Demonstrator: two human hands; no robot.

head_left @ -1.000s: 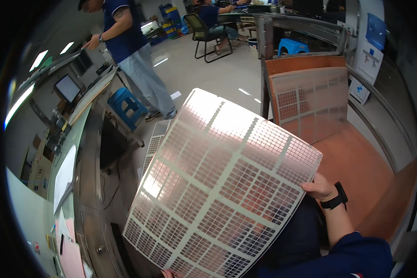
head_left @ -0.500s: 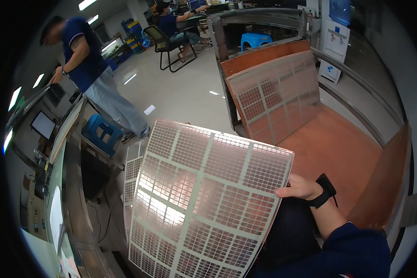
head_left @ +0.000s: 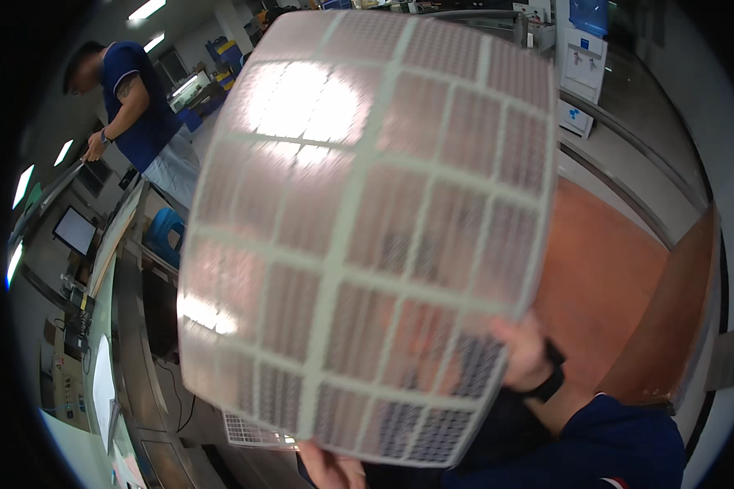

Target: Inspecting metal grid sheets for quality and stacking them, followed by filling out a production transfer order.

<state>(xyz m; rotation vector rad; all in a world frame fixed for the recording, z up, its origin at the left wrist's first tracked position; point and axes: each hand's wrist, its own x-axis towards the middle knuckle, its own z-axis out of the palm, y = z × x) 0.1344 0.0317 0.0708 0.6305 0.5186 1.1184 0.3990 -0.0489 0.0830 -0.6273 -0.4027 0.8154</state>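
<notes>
A large thin circuit board panel (head_left: 355,204), shiny and copper-pink with a pale grid, is held up in front of me and blurred by motion. My right hand (head_left: 526,354), with a black band at the wrist, grips its lower right edge. At the bottom edge, my left hand (head_left: 332,469) pinches the panel; the rest of that hand runs out of view. Below the panel's lower left corner, part of another gridded panel (head_left: 257,432) shows.
To the right stands a metal-framed cart with a brown board base (head_left: 603,277). A water dispenser (head_left: 585,69) is behind it. At left runs a workbench (head_left: 130,359) with a monitor (head_left: 79,226), beside a blue stool (head_left: 165,232) and a standing person (head_left: 143,106).
The held panel has risen and come closer, now covering the cart's far end and the panel leaning there. My left hand has come into view at its bottom edge.
</notes>
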